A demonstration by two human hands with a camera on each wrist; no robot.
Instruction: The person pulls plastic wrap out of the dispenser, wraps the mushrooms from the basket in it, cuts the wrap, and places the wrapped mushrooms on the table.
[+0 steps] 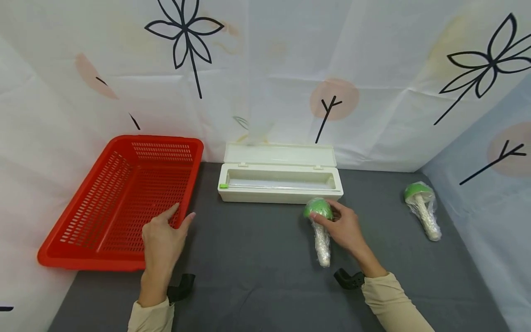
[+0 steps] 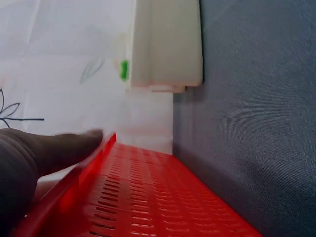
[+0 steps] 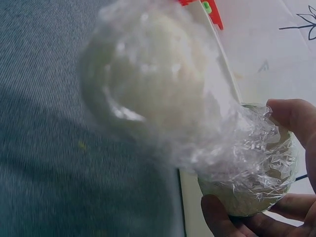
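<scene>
A green-capped mushroom [image 1: 321,235] wrapped in clear film is held by my right hand [image 1: 342,228], thumb and fingers around its cap. Its wrapped stem points toward me in the head view and looms large and blurred in the right wrist view, where the film around the cap [image 3: 252,187] is crinkled. At the red plastic basket [image 1: 112,258], my left hand [image 1: 162,242] is over the right rim, index finger straight and thumb apart from it. The left wrist view shows a finger [image 2: 74,148] just above that rim; the other fingers are mostly hidden.
A white cling film dispenser [image 1: 282,197] with its lid raised stands at the back against the patterned cloth. Another film-wrapped green-capped mushroom [image 1: 424,210] lies at the right. Grey cloth [image 1: 249,253] covers the table between the basket and the right hand.
</scene>
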